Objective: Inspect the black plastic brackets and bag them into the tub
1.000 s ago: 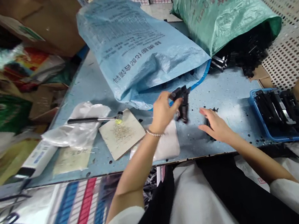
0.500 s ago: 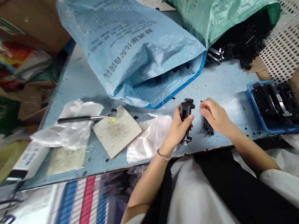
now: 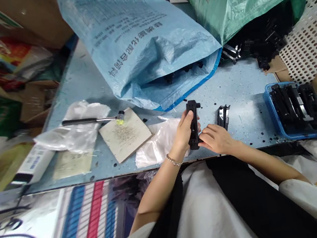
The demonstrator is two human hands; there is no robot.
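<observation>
Part [image 3: 194, 130], long, narrow and black, sits in the left hand [image 3: 183, 132] over the near edge of the blue speckled tabletop [image 3: 247, 97], thumb on its upper face. Right hand [image 3: 216, 139]: fingers bunched narrow against its near end; can't tell if they pinch anything. Slim black piece with shiny strip [image 3: 223, 117] lies just beyond. Rectangular blue plastic basket [image 3: 274, 119] of black parts, well to the right.
</observation>
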